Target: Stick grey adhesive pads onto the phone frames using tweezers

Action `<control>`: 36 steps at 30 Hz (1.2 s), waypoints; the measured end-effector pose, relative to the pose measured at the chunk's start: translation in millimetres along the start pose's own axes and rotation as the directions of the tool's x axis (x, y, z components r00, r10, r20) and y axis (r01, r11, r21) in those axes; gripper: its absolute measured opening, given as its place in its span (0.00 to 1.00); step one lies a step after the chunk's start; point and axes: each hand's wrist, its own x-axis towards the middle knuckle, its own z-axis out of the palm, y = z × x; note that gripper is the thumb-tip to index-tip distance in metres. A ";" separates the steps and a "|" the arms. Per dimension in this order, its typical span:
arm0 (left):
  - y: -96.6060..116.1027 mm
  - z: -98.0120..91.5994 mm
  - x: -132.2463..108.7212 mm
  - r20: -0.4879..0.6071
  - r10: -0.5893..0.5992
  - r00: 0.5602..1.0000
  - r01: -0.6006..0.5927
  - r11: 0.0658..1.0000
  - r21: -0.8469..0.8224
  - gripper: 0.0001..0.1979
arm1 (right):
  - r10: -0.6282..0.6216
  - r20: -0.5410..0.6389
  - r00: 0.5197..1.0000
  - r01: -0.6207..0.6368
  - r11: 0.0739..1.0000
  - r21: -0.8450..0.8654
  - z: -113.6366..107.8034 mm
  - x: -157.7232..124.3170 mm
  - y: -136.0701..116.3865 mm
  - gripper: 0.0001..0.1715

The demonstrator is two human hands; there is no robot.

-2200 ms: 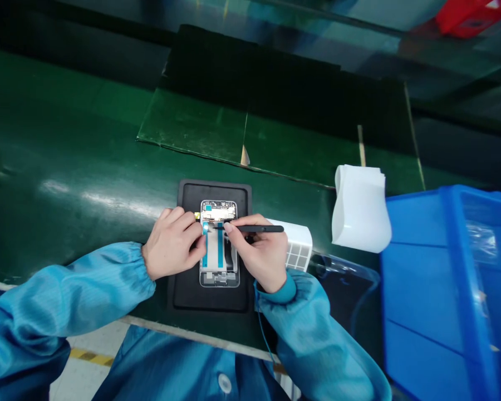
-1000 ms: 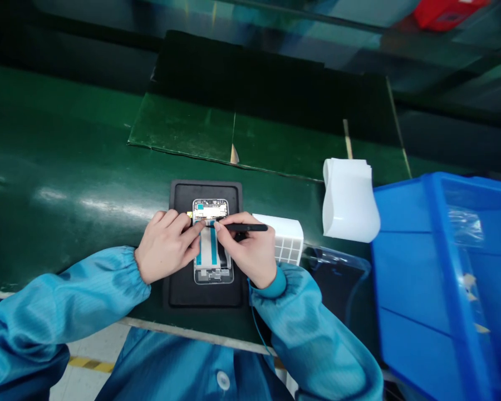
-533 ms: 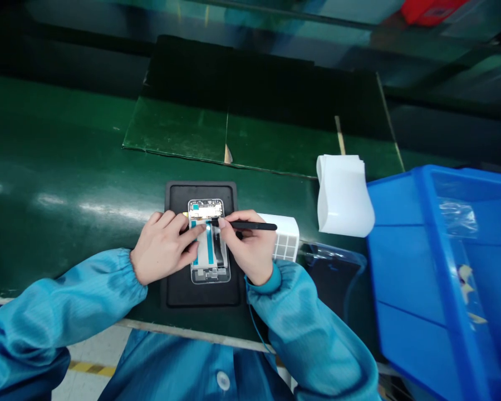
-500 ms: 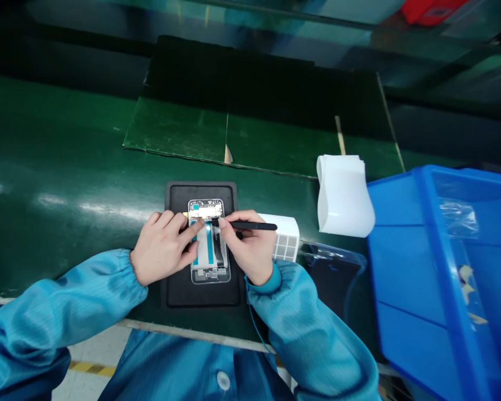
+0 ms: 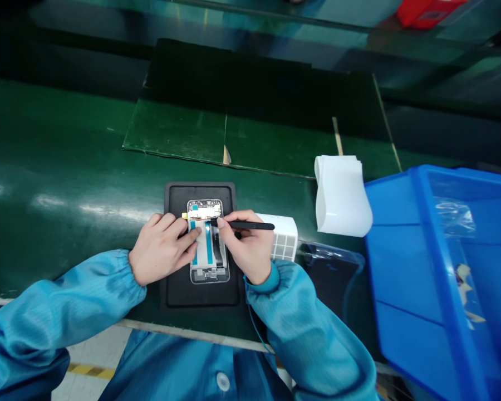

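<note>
a long green desk (image 5: 67,167) runs across the view, with a blue plastic bin (image 5: 401,278) at its right side and a green-faced board (image 5: 175,125) lying towards the far edge. nearer the right, a stack of curved white plastic sheets (image 5: 340,195) stands beside the bin, and a dark clear-plastic bag (image 5: 329,278) lies in front of them. a black rubber mat (image 5: 202,298) sits near the desk's front edge, and a white gridded block (image 5: 286,236) touches its right side. the phone frame (image 5: 209,275) lies flat in the middle of the mat, screen-side details hidden in part by both hands. blue sleeves (image 5: 54,295) come in from the bottom. the left hand (image 5: 162,250) rests across the frame's left side, fingers laid on it, not clamped. the right hand (image 5: 248,245) pinches black tweezers (image 5: 250,225) between thumb and fingers, their tip over a teal strip (image 5: 209,250) near the frame's upper part; whether the tips are apart or closed, i cannot tell. since the last views the hands have barely shifted, and the tweezer tip has only crept slightly upward.
</note>
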 end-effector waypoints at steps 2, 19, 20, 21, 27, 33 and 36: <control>0.5 -1.0 0.3 -0.008 -0.035 0.999 0.035 0.999 0.026 0.14 | 0.006 -0.002 1.000 -0.006 1.000 0.004 0.0 0.0 0.0 0.04; -21.4 5.5 3.2 0.102 -0.463 0.881 0.455 0.886 0.087 0.05 | 0.170 -0.214 0.962 -0.105 0.953 0.284 4.5 6.8 3.9 0.10; -22.6 4.4 4.7 0.140 -0.497 0.856 0.486 0.868 0.106 0.07 | 0.172 -0.232 0.957 -0.096 0.947 0.307 5.1 7.5 4.3 0.11; -23.9 2.8 6.2 0.175 -0.527 0.832 0.511 0.850 0.129 0.09 | 0.171 -0.239 0.956 -0.087 0.941 0.327 5.7 7.9 4.8 0.11; -60.6 -18.3 -4.0 0.360 -0.636 0.683 0.588 0.771 0.246 0.15 | 0.154 -0.211 0.965 -0.071 0.933 0.354 8.3 7.2 12.4 0.13; -146.7 -72.8 -37.7 0.364 -0.762 0.536 0.590 0.646 0.484 0.18 | 0.109 -0.189 0.976 -0.042 0.945 0.324 10.9 9.7 22.5 0.13; -154.9 -94.4 -30.3 0.102 -0.810 0.577 0.611 0.511 0.604 0.22 | 0.088 -0.178 0.980 -0.023 0.941 0.336 9.9 9.5 23.6 0.15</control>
